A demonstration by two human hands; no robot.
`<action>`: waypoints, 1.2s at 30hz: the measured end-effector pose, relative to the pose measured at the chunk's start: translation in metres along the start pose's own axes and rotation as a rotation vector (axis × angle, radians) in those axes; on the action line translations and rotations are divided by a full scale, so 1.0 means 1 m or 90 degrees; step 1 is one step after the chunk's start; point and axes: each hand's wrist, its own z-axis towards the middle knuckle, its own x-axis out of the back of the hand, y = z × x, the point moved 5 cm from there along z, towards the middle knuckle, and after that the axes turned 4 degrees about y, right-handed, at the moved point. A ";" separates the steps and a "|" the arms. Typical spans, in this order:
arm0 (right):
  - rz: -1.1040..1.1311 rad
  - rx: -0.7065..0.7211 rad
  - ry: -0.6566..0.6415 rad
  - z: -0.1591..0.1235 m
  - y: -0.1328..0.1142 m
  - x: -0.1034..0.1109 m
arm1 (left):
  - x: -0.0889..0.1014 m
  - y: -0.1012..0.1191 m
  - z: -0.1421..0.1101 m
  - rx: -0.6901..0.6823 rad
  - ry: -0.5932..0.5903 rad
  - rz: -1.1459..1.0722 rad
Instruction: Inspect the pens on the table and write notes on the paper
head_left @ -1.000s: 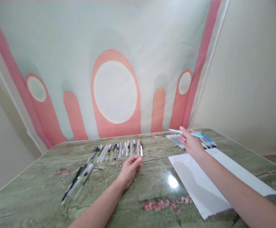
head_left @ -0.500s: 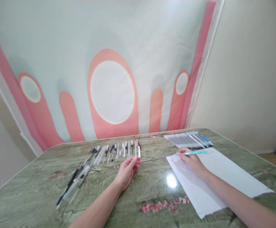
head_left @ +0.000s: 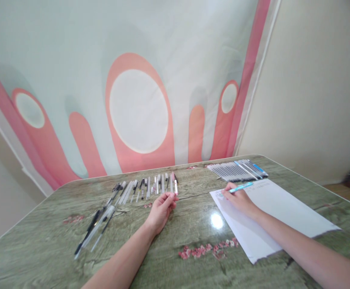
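Observation:
My right hand (head_left: 238,199) grips a light blue pen (head_left: 240,188), its upper end tilted up to the right. The hand rests on the upper left part of a white sheet of paper (head_left: 286,212), which bears faint writing along its top. Its writing tip is hidden or too small to make out. My left hand (head_left: 162,210) rests on the table with fingers curled and thumb pressed to them; what they hold, if anything, is unclear. Just beyond those fingertips lies a white and pink pen piece (head_left: 175,187), at the right end of a row of pen parts (head_left: 148,187).
Dark and clear pen parts (head_left: 95,228) lie scattered at the left. A neat row of clear pens or refills (head_left: 229,171) lies behind the paper, blue pieces at its right end. The wood-patterned table (head_left: 150,261) meets a patterned backdrop (head_left: 138,160).
My view has tilted and shifted slightly. The pen in my right hand stands more steeply, and that hand has moved a little on the paper. My left hand keeps its closed pose.

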 end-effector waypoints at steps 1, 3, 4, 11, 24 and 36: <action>-0.003 -0.001 -0.001 0.000 0.000 0.000 | 0.000 0.000 0.000 0.002 0.001 -0.003; -0.007 -0.002 0.001 0.000 0.000 0.000 | 0.001 -0.001 0.000 0.006 0.000 -0.009; -0.010 -0.002 0.000 0.000 0.000 0.000 | 0.001 -0.001 0.001 0.006 -0.002 -0.012; -0.017 0.014 -0.016 -0.001 -0.003 -0.002 | 0.003 -0.004 0.003 0.003 -0.025 -0.029; -0.066 0.054 -0.034 -0.001 -0.006 -0.002 | 0.003 -0.005 0.004 0.002 -0.032 -0.029; -0.091 0.068 -0.044 -0.001 -0.006 -0.003 | 0.005 -0.007 0.005 0.002 -0.040 -0.026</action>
